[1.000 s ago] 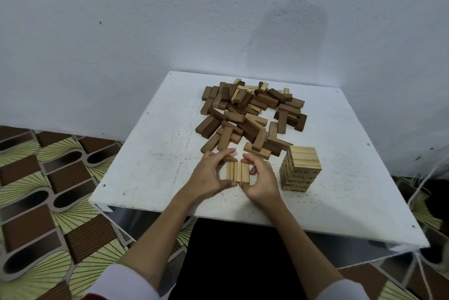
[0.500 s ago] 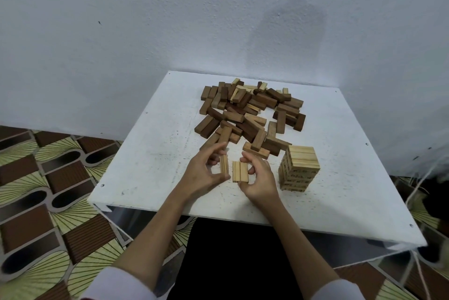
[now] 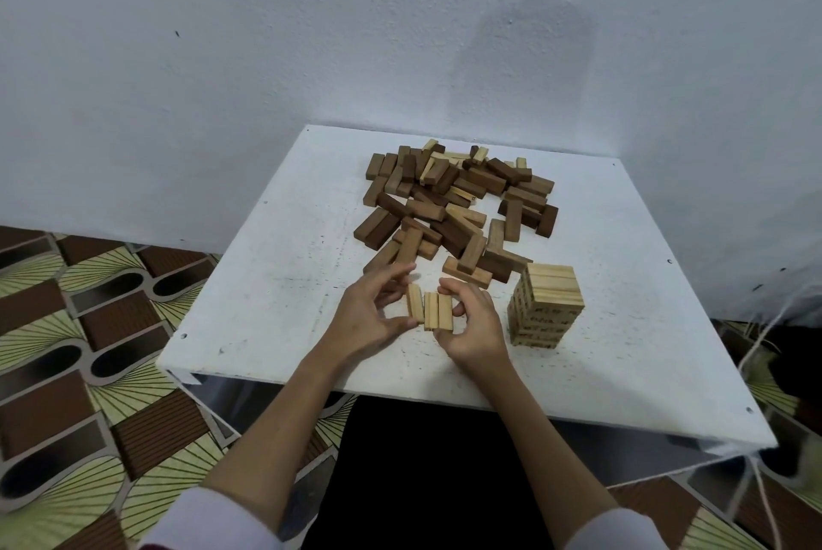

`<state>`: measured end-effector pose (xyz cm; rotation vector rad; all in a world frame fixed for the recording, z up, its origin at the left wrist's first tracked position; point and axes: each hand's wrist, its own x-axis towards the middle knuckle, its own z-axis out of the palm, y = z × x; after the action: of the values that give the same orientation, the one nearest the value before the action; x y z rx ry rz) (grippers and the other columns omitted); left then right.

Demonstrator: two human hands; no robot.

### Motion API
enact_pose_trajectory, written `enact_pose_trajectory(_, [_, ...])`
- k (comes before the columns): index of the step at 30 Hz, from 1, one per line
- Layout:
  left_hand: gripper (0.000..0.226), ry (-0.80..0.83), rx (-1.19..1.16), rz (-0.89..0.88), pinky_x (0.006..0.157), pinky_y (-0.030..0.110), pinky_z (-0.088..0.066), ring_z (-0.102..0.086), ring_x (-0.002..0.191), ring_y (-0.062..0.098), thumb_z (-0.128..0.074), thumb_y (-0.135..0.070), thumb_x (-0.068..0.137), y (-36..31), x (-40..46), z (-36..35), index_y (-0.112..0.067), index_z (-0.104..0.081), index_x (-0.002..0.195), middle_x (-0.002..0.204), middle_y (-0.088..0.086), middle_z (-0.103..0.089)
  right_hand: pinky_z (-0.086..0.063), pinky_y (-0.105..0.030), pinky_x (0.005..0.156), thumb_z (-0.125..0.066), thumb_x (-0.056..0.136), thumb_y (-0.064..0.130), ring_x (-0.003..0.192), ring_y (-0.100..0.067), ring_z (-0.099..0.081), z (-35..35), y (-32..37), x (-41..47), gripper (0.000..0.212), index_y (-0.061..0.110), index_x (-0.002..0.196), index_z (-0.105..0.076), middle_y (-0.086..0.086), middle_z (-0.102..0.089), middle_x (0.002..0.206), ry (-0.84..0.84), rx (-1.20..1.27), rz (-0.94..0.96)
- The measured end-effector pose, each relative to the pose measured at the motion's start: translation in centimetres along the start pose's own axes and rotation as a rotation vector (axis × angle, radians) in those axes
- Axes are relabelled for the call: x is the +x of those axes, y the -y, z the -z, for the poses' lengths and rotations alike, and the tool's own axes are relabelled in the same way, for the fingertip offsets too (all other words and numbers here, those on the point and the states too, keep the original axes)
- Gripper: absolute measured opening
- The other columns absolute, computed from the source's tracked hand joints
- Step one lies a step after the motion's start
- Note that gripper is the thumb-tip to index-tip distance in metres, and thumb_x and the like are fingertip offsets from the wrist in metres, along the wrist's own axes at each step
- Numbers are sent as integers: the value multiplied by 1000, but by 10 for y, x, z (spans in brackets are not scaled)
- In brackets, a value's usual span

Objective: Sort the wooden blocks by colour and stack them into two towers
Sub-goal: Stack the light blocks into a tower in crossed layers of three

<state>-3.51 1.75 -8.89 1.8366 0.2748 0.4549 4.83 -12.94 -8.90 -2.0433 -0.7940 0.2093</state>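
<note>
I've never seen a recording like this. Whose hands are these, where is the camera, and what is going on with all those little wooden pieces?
There is no machine here: a person wears a wide-angle camera on the head, so you look down along their own arms. On the white table lies a loose pile of blocks, mostly dark brown with a few pale ones mixed in. To the right stands a tower of pale blocks, already several layers tall. Between the hands lie three pale blocks: the left hand pinches a single block slightly apart from the other two, while the right hand grips the pair lying side by side.
</note>
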Motion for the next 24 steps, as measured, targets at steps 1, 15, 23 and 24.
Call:
enact_pose_trajectory(1, [69,13,30,-10,98,18,-45,-57,111,6,-81,2,68,0,0,0,-18,-56,129,115,-2,-60,-34,-4,78,-67,71,-3,111,-12,-44,0,0,0,64,14,130,-51,7,-52,117,2,-3,2])
enact_pose_trajectory(15, [74,100,210,-73,92,12,-43,-54,105,9,-77,-17,64,6,4,0,-19,-51,134,111,2,-58,-34,-3,78,-65,70,-5,114,-11,-44,-1,0,1,67,12,133,-48,8,-52,116,2,3,0])
enact_pose_trajectory(23, [78,116,244,-83,90,14,-45,-54,103,10,-83,-21,63,9,7,1,-26,-49,133,111,0,-59,-33,0,76,-66,72,-4,108,-7,-40,1,1,1,65,14,131,-49,13,-49,111,15,-3,-2])
enact_pose_trajectory(24, [79,116,241,-81,90,14,-45,-54,104,9,-83,-19,63,9,7,1,-25,-49,134,112,0,-59,-33,-1,76,-67,72,-3,107,-6,-40,1,1,1,64,15,131,-50,14,-48,110,16,-4,-3])
